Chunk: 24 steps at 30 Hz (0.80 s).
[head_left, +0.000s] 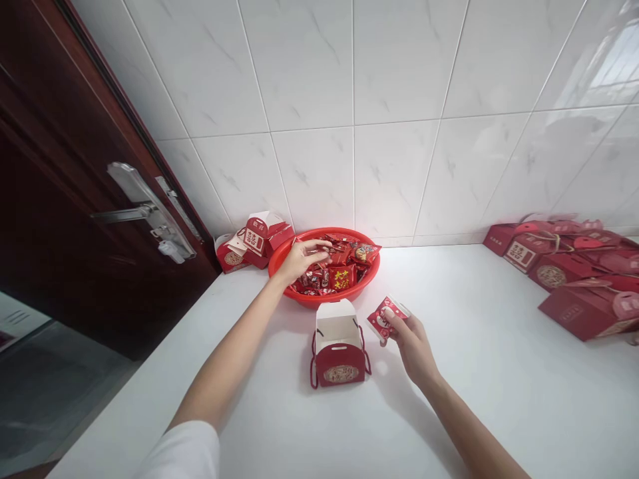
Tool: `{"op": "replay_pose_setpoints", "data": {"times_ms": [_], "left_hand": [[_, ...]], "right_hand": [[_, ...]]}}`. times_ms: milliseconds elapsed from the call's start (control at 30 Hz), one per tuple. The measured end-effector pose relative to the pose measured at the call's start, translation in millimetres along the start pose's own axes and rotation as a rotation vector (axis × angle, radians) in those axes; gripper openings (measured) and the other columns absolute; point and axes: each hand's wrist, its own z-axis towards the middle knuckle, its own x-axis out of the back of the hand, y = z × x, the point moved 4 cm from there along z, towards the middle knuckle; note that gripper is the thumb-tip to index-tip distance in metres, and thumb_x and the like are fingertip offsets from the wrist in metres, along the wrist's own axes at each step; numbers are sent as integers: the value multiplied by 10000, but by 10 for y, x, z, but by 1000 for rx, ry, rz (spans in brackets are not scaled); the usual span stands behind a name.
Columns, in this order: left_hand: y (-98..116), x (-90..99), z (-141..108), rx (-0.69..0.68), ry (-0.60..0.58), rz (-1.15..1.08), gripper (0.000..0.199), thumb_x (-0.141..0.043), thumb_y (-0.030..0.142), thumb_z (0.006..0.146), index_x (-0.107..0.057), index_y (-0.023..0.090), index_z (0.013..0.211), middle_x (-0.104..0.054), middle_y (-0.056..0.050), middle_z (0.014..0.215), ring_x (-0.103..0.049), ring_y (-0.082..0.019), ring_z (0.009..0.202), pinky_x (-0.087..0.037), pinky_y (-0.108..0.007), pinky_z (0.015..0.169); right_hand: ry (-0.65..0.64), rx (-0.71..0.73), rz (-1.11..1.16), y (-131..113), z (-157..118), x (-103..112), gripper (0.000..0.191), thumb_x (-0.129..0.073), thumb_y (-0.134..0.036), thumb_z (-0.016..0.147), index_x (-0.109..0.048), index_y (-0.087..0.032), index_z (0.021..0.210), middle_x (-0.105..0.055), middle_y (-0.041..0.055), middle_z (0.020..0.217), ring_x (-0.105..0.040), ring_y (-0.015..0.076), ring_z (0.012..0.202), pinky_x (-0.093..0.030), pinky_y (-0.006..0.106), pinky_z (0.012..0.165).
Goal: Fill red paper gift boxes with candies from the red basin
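Note:
My left hand (304, 258) hovers over the left part of a red plastic basket (310, 301), its fingers apart and nothing visible in them. Red-wrapped sweets and snack packets (342, 277) fill the basket. In front of it stands a red gift box (341, 364) with its lid flaps up, a white inside and dark red cord handles at both sides; how much lies inside cannot be seen. Right of this box, my right hand (410, 339) pinches a small red-and-white snack packet (384, 319) between thumb and fingers, above the table.
Several red gift boxes (262, 239) are piled at the back left, against the wall. More closed red boxes (574, 266) with cords and tags lie at the right. The white table (269, 419) meets a tiled wall (312, 176); a dark wooden door (64, 173) stands at the left.

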Motion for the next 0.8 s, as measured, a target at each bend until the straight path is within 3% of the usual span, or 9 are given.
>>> {"op": "replay_pose_setpoints", "data": {"times_ms": [133, 267, 333, 467, 633, 800], "left_hand": [[197, -317, -165, -79, -92, -162, 243, -774, 235, 665, -795, 172, 898, -765, -102, 1101, -685, -302, 1104, -529, -415, 972], [369, -654, -295, -110, -316, -227, 297, -728, 195, 710, -806, 196, 997, -722, -111, 1239, -640, -315, 1196, -505, -426, 1010], [424, -782, -335, -138, -362, -187, 274, -719, 226, 760, -804, 199, 1019, -724, -109, 1230, -633, -296, 1205, -489, -422, 1040], [432, -968, -374, -171, -338, -53, 190, -737, 256, 798, -805, 187, 961, -739, -111, 1117, -677, -251, 1083, -532, -395, 979], [411, -1059, -407, -144, -293, 16, 148, -742, 218, 777, -778, 159, 907, -693, -84, 1034, -699, -190, 900, -574, -343, 863], [475, -1086, -447, -64, -329, 80, 345, -749, 230, 768, -724, 171, 1107, -736, -67, 1055, -700, -211, 971, -549, -352, 922]], "right_hand": [[-31, -43, 66, -20, 10, -27, 351, -728, -506, 820, -639, -169, 772, -656, 35, 751, -585, 145, 570, -523, 313, 595], [-23, -61, 169, -47, 11, -24, 293, -742, -449, 797, -635, -184, 861, -679, 33, 794, -616, 160, 580, -520, 319, 581], [-24, -58, 226, -59, 14, -12, 266, -755, -390, 758, -636, -192, 891, -682, 28, 802, -642, 175, 606, -517, 318, 585], [-43, -10, 260, -104, 20, 1, 320, -768, -292, 702, -656, -207, 989, -691, 28, 869, -674, 192, 677, -526, 325, 628], [-44, 19, 234, -140, 14, -5, 352, -789, -319, 737, -658, -217, 1048, -699, 46, 975, -680, 192, 732, -535, 329, 663], [-46, 30, 180, -138, 4, -4, 379, -794, -389, 763, -661, -222, 1075, -696, 47, 958, -675, 194, 739, -542, 324, 640]]}}
